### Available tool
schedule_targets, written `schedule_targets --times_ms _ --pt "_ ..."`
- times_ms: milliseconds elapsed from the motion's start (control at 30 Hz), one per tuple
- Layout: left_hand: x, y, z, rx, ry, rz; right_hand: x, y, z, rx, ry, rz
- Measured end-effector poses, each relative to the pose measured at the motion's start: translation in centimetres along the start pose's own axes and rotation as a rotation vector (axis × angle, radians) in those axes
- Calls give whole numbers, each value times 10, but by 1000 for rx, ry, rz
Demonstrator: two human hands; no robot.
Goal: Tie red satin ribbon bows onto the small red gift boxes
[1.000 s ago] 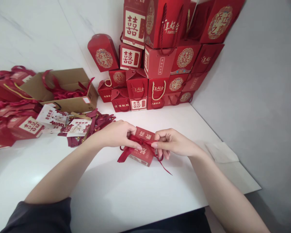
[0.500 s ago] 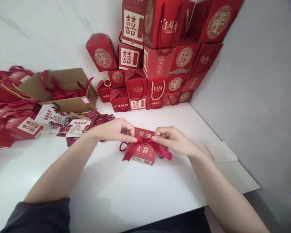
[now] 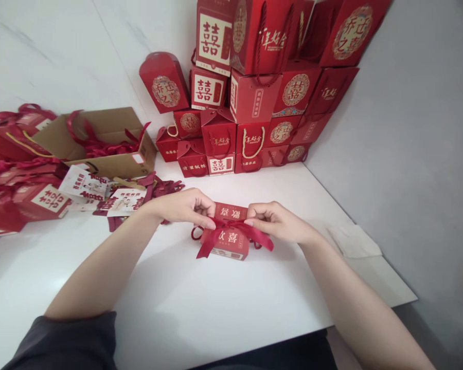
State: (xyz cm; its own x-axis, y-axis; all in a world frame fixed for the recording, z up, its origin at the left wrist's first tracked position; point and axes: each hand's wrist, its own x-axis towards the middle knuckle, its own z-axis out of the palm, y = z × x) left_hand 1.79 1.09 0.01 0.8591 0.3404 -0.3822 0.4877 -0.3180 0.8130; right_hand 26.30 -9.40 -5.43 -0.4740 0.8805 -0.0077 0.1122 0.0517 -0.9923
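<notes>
In the middle of the table lies a small red gift box (image 3: pixel 227 250) with white characters and dark red cord loops at its sides. A dark red ribbon (image 3: pixel 261 238) crosses its top, gathered at the centre into a bow, with one tail hanging toward the front left and the other to the right. My left hand (image 3: pixel 195 206) pinches the ribbon's left loop between thumb and fingers. Opposite it, my right hand (image 3: pixel 275 220) pinches the right loop. Both hands are closed at box height, and the fingers partly hide the loops.
Red gift boxes (image 3: pixel 256 100) are stacked against the back wall. To the left stands an open cardboard box (image 3: pixel 119 165) of ribbons, beside printed cards (image 3: pixel 124 202) and ribbon-tied red boxes (image 3: pixel 38 200). A pale sheet (image 3: pixel 355 241) lies near the right wall.
The ribbon's loops are drawn slightly farther out and the bow looks tighter and flatter on the box. My hands have moved slightly apart, still pinching it. The view has shifted a little.
</notes>
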Motion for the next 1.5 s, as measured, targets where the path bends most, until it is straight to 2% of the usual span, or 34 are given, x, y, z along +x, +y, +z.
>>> schedule_targets --times_ms 367,500,567,633,700,767,833,933,1033,1100,1267,1367,1433,1500 --pt "3 -6 -2 -80 -21 1 0 1 -4 57 -23 47" --pt "0 -2 -1 -72 6 -38 -1 -4 -5 12 56 48" --pt "-2 2 -1 -66 -13 -45 -4 -11 -4 -101 189 33" --pt "-3 7 1 -55 -38 -46 -7 -18 0 -360 386 -78" --pt "-3 10 2 -30 -28 -50 -11 -24 7 -666 517 -282" --pt "-3 12 3 6 27 -61 -13 -26 17 -889 489 -493" --pt "-2 14 6 31 101 -79 -12 -23 32 -1033 437 -636" --pt "-1 17 10 41 179 -98 -4 -13 57 -1210 477 -692" --pt "1 20 15 44 235 -105 5 -1 78 -1279 565 -661" --pt "1 21 17 50 277 -103 8 5 85 -1276 609 -690" --pt "1 20 17 63 372 -172 0 7 76 -1165 673 -836" --pt "0 21 16 66 385 -192 -5 3 67 -1127 569 -947" --pt "0 21 16 77 393 -191 -5 1 65 -1164 401 -974" --pt "0 21 17 88 398 -195 -2 0 66 -1205 238 -938"
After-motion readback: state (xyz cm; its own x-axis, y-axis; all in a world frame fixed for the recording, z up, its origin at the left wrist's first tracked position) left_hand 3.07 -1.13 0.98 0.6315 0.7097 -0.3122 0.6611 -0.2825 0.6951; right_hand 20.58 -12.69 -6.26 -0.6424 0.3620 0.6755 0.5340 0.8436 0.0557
